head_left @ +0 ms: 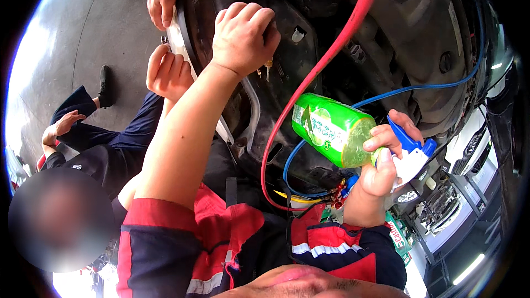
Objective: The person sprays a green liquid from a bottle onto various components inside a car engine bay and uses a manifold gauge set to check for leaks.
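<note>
My left hand (243,38) is raised above the dark car parts, its fingers curled into a fist. Anything inside it is hidden; a small brass-coloured fitting (269,69) shows just below the fist. In my right hand (380,168) is a green spray bottle (331,128), gripped around its neck. The bottle is tilted on its side, base toward the upper left, and some green liquid shows near its neck. Its blue trigger (404,134) and white spray head (410,166) point to the lower right, with my fingers beside the trigger.
A red hose (337,44) loops between my hands; a blue hose (408,87) runs behind the bottle. Coloured hose fittings (345,186) lie below it. At the pale body edge are another person's hand (164,0) and a second hand (168,74). A co-worker (99,160) is on the left.
</note>
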Demonstrator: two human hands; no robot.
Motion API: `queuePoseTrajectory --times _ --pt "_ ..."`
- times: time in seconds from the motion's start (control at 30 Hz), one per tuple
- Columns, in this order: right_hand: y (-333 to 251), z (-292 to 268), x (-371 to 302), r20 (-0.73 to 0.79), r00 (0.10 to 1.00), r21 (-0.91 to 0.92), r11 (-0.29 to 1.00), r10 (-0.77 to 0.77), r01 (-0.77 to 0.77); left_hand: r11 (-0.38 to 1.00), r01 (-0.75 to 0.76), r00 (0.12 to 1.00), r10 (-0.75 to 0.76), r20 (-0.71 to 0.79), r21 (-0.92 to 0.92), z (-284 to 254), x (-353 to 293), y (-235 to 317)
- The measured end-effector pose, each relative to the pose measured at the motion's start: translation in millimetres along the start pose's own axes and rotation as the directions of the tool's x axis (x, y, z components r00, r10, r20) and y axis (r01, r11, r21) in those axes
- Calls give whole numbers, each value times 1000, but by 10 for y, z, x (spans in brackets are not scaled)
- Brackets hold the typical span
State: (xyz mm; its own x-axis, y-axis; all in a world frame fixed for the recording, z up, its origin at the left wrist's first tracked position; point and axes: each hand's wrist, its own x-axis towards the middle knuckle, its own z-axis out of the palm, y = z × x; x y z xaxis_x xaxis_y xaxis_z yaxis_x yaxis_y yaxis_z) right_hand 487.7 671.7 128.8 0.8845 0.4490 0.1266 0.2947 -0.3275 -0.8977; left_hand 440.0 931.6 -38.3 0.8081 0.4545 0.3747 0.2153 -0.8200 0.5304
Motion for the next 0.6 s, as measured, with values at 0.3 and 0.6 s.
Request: queuePoseTrajectory --times 0.3,0.6 --pt "151 -5 -60 25 965 56 964 -263 261 994 49 998 -44 -44 100 42 4 50" --pt "138 -91 -67 160 954 111 965 -255 239 988 80 997 -78 -19 135 45 12 63"
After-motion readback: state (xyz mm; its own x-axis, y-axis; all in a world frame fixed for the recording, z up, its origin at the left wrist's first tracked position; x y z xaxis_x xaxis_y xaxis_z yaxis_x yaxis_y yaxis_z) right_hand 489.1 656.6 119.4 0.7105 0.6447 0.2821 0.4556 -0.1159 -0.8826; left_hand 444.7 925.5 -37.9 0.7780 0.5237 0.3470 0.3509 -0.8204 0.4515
